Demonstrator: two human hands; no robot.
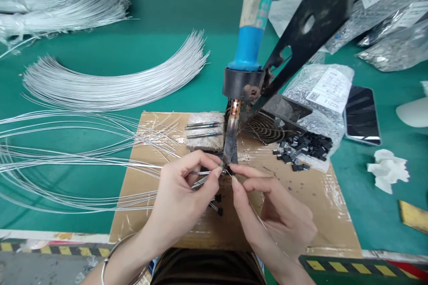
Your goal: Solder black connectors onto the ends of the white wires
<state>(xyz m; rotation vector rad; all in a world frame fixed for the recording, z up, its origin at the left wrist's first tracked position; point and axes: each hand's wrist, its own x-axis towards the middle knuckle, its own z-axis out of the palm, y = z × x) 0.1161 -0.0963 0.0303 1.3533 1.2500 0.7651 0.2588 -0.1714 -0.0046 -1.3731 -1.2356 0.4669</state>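
Observation:
My left hand [183, 196] pinches thin white wires [157, 167] between thumb and forefinger, their ends right under the soldering iron [252, 40]. That iron has a blue handle and points downward, its dark tip [229, 147] just above my fingertips. With thumb and forefinger, my right hand [274, 209] holds a thin strand of solder wire [263, 223], which reaches the same spot and trails back across the palm. The exact joint at the tip is too small to make out. Below my left fingers, a few wires end in small black pieces [218, 207].
A black metal stand [310, 22] clamps the iron over a cardboard sheet [133, 220]. Beside it lie a worn sponge block [204, 142], small black parts [301, 149] and a phone [361, 116]. Behind left is a white wire bundle [117, 89]; plastic bags [394, 26] sit back right.

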